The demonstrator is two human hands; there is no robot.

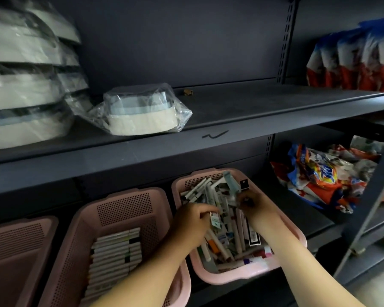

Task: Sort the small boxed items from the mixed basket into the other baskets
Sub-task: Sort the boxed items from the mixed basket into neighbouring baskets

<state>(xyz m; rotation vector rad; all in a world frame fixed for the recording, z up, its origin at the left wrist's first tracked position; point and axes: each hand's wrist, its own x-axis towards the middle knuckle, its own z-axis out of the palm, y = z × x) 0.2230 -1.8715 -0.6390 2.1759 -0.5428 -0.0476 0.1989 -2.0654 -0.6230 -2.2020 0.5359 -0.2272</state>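
In the head view, which is the only one I have, both hands are inside the mixed basket (231,279). It is pink and sits at the lower centre-right of the frame, on the lower shelf. It is full of small boxed items (236,237), long and narrow, lying in all directions.

The left hand (193,220) is over the left part of this pile. Its fingers are curled and pinch a small white box with a green mark (215,220), which is just above the other items. The right hand (258,206) is at the middle of the pile, with the fingers bent down around something dark. This part is blurred, so I cannot tell if it really holds anything.

Just beside it on the left stands the middle pink basket (124,197), with white boxes (114,254) packed in neat rows. A third pink basket (16,251) is at the lower left edge.

On the upper shelf (275,103) there is a plastic-wrapped round container (140,113), and a stack of similar ones (24,85) at the upper left. Detergent bags (319,173) lie at the right, and more bags (353,58) stand at the upper right.
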